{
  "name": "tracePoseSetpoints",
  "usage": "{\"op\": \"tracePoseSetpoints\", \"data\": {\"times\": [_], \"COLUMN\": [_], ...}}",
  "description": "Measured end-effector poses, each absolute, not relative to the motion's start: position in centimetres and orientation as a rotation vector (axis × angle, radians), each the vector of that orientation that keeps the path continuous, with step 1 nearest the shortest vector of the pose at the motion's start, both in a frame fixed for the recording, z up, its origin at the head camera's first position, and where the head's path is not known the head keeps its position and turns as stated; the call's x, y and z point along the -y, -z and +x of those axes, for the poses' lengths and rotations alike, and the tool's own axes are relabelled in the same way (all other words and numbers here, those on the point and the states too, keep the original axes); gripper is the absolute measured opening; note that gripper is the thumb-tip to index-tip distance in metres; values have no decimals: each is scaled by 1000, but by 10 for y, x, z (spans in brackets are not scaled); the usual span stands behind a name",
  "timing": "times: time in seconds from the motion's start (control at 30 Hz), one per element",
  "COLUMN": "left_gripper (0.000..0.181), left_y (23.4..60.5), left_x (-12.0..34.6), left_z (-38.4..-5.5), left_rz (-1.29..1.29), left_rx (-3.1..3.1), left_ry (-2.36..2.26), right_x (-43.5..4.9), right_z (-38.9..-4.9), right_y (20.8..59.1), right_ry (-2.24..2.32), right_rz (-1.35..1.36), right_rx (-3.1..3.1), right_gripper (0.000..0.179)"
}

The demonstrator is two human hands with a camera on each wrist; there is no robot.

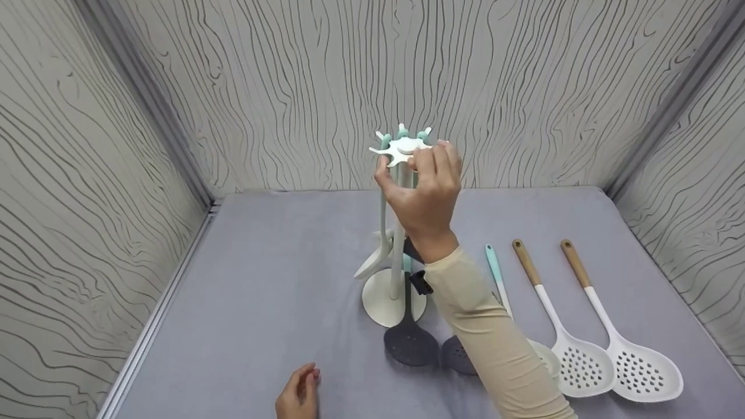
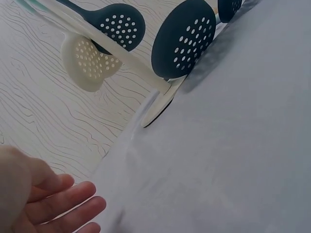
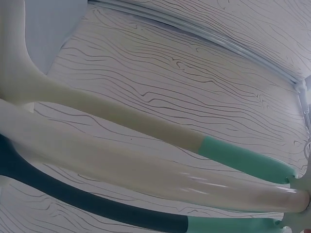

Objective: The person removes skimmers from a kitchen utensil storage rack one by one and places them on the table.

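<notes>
My right hand (image 1: 428, 186) grips the top of a white utensil stand (image 1: 381, 299), thumb on the left of the hooked crown and fingers curled over its right side. A cream skimmer (image 2: 85, 63) and a dark skimmer (image 2: 119, 24) hang from the stand; in the right wrist view their mint handle ends meet the crown, beside the pole (image 3: 146, 165). Another dark skimmer (image 1: 410, 346) is in front, its handle overlapping the round base. My left hand (image 1: 298, 391) is near the front of the table, fingers loosely bent and holding nothing.
To the right lie another dark skimmer (image 1: 457, 355), partly behind my sleeve, a mint-handled utensil (image 1: 493, 265) and two white skimmers (image 1: 582, 366) with wooden handles. Patterned panels (image 1: 326, 87) enclose the grey cloth-covered table (image 1: 262, 262) at the back and sides.
</notes>
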State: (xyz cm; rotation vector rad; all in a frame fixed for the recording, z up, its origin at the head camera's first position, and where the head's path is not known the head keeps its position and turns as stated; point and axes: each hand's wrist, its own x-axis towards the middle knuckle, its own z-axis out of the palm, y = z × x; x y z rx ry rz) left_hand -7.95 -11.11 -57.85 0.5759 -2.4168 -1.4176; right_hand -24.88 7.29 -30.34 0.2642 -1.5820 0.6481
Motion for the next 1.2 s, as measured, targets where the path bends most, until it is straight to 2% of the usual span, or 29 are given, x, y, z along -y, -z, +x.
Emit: {"op": "tracePoseSetpoints", "data": {"times": [0.37,0.57,0.87,1.2], "left_gripper": [15,15,12,15], "left_y": [574,574,586,563], "left_x": [108,106,103,92], "left_z": [-80,-79,-80,-86], "left_rz": [567,571,446,453], "left_rx": [2404,2405,2252,2324], "left_ry": [1421,1430,1385,1562], "right_x": [-78,-80,-85,-92], "right_z": [-246,-245,-249,-255], "right_y": [301,304,308,310], "right_ry": [-697,-775,-829,-805], "right_rz": [260,260,291,343], "right_rx": [1638,1659,1657,1672], "right_gripper": [17,17,18,19]}}
